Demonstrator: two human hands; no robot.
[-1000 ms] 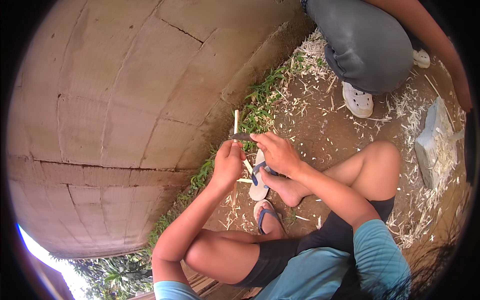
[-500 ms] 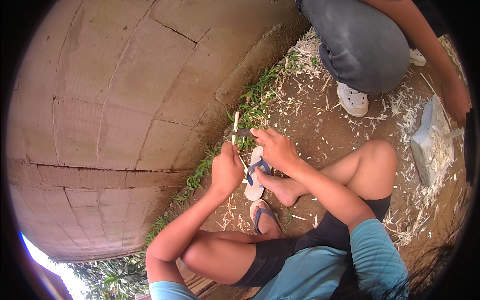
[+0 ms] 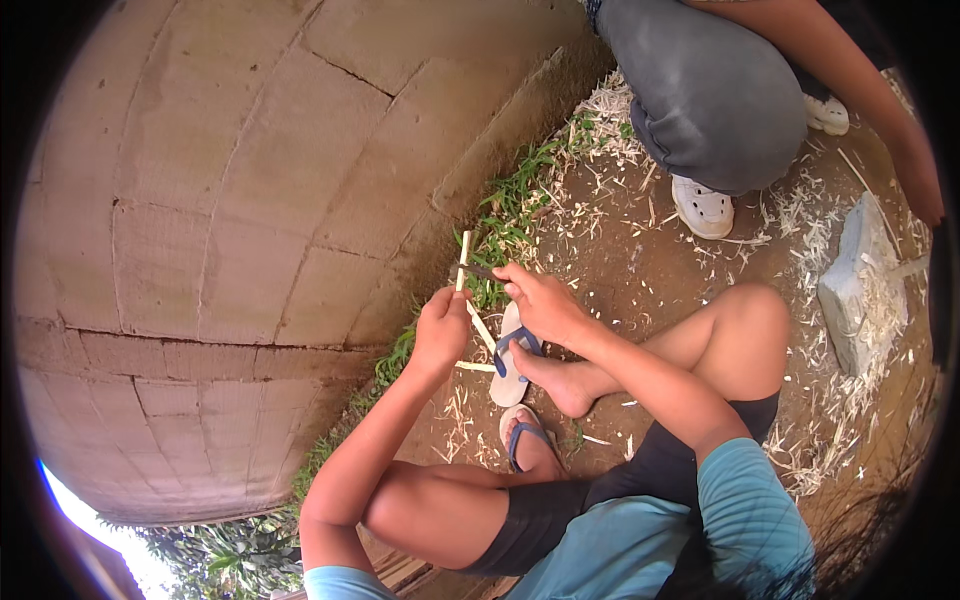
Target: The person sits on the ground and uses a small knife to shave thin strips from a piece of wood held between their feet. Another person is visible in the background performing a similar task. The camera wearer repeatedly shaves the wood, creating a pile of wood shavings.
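Observation:
My left hand (image 3: 441,328) is closed around a pale wooden stick (image 3: 465,247), whose upper end stands up above my fingers. In my right hand (image 3: 545,303) is a small knife (image 3: 484,271), gripped by its near end. Its dark blade lies across the stick, just above my left fingers. Below my hands, a pale strip (image 3: 482,328) slants down toward a sandal (image 3: 508,385) with blue straps; whether my left hand also touches this strip cannot be made out. Another short pale stick (image 3: 475,366) lies beside the sandal.
A block wall (image 3: 250,200) rises on the left, with grass (image 3: 520,190) along its foot. At the upper right another person's grey-trousered knee (image 3: 715,100) and white clog (image 3: 704,207) show. Near them stands a grey stone block (image 3: 850,290) among wood shavings (image 3: 800,440).
Both hands have shifted slightly left and down with the stick and knife. More of the slanting strip and the short stick now shows. The other person's hand has moved toward the right edge.

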